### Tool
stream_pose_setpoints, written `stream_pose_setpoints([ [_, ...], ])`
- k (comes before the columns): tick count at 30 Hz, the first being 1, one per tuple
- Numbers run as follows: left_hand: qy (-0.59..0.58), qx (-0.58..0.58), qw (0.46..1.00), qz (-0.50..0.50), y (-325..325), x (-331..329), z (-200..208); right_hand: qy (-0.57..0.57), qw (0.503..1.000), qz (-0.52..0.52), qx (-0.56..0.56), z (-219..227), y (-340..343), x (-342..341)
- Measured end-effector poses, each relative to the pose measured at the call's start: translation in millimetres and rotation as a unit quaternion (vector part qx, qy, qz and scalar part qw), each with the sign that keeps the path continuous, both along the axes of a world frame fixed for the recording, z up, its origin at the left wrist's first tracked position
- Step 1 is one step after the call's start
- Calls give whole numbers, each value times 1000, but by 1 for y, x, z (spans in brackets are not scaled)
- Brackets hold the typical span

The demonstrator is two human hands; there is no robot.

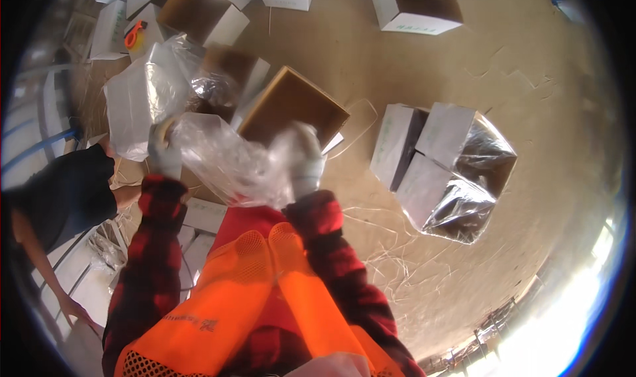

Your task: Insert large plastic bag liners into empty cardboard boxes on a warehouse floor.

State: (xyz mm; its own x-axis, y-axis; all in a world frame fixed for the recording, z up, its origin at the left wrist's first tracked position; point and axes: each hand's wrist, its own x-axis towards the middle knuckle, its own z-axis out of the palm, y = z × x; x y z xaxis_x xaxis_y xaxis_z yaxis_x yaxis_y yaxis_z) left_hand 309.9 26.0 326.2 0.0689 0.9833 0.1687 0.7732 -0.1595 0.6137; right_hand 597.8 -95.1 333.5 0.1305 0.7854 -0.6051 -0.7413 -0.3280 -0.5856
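Observation:
A crumpled clear plastic bag stretches between my two gloved hands in front of my body. My left hand is closed on its left end, beside a white box partly covered in clear plastic. At the other end, my right hand grips the bag, blurred by motion. Just beyond the right hand stands an open cardboard box, its brown inside facing up. The fingers of the right hand cannot be made out singly.
To the right, several white boxes stand together, some lined with clear plastic. More open boxes lie at the far side. An orange-handled tool rests on boxes at the far left. Loose strings litter the floor. A co-worker is close on the left.

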Motion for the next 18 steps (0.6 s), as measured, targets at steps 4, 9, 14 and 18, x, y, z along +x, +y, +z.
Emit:
stream_pose_setpoints([
  [4, 209, -48, 976, -41, -137, -66, -47, -62, 966, 134, 210, 1, -2, -32],
  [9, -7, -240, 966, 97, -176, -80, -64, -573, 722, 294, 254, -86, -54, -8],
  [14, -71, -248, 961, -96, -117, 23, -79, -434, 838, 329, -19, -215, -60, 4],
  [18, 59, -425, 827, -363, -103, -2, -134, -392, 863, 315, -45, -280, -29, -32],
])
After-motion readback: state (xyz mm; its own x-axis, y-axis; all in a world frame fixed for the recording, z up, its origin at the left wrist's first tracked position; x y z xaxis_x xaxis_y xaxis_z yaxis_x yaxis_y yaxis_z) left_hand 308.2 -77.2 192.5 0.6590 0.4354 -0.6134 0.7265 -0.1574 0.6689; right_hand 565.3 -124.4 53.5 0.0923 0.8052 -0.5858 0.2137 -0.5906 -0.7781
